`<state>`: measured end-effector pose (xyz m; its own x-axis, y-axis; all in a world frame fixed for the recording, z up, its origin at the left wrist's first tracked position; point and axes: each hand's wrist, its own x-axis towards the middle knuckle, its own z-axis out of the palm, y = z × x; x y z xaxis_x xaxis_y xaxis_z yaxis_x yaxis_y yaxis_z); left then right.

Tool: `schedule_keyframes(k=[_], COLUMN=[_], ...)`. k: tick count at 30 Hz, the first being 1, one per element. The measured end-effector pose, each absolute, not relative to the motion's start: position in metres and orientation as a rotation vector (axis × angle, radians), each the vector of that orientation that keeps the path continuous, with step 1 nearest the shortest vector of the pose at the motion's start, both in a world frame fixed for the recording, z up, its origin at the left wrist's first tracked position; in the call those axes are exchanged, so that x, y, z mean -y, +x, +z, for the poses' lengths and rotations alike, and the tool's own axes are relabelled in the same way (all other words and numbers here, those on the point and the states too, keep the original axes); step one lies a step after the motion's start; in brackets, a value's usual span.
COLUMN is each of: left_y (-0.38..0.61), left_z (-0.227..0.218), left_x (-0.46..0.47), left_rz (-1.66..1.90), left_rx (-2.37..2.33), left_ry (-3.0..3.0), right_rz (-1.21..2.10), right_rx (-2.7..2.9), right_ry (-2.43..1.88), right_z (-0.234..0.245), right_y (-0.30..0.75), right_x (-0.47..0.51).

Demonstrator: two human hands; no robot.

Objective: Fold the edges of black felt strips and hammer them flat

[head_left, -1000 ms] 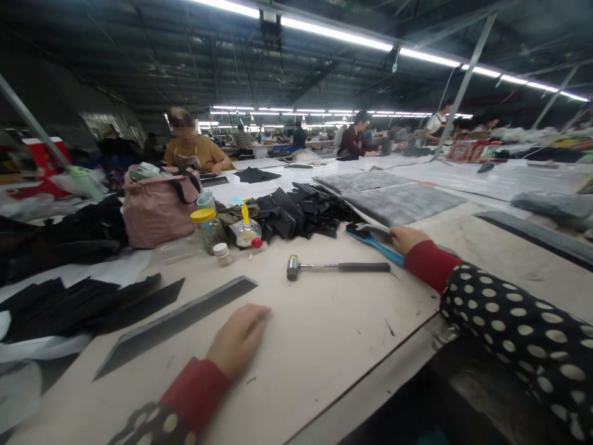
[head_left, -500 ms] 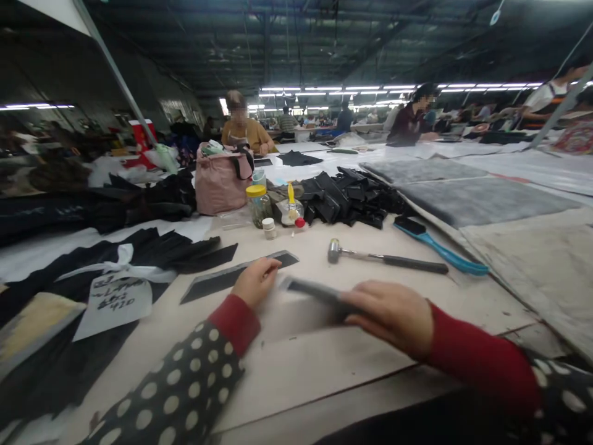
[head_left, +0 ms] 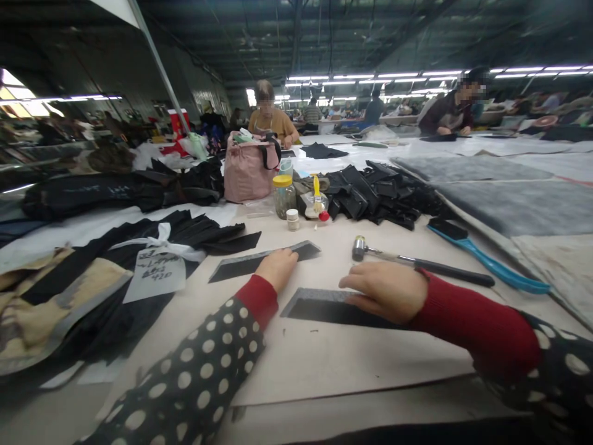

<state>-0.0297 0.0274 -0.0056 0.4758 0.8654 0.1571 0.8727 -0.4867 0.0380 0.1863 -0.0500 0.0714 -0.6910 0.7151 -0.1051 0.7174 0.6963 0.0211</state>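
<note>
My left hand point(head_left: 279, 269) rests palm down on the near end of a long black strip with a grey face point(head_left: 264, 261), which lies slanted on the pale work table point(head_left: 306, 364). My right hand point(head_left: 384, 292) lies over the right end of a second, similar strip point(head_left: 319, 311), flat on the table and partly hidden by the fingers. Just beyond my right hand is a rubber-headed mallet point(head_left: 407, 261) with a black handle. Both sleeves are red-cuffed and polka-dotted.
Beyond the strips are a pile of black pieces point(head_left: 375, 194), a yellow-lidded jar point(head_left: 283, 196), a glue bottle with a brush point(head_left: 315, 204) and a pink bag point(head_left: 248, 170). A blue-handled tool point(head_left: 486, 262) lies right; tagged pleated black fabric point(head_left: 157, 247) lies left. Co-workers sit beyond.
My right hand has laid the strip it carried flat on the table, beside the first strip. The view has swung slightly, and the mallet and blue tool appear further right.
</note>
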Motion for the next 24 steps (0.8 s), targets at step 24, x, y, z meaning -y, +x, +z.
schedule_keyframes(k=[24], left_y=[-0.036], left_z=[-0.024], left_x=[-0.037], left_rz=[-0.663], left_rx=[1.563], left_ry=[-2.681], right_rz=[0.057], right_rx=[-2.884], right_ry=[1.309], right_z=[-0.001], right_y=[0.137], right_x=[-0.020])
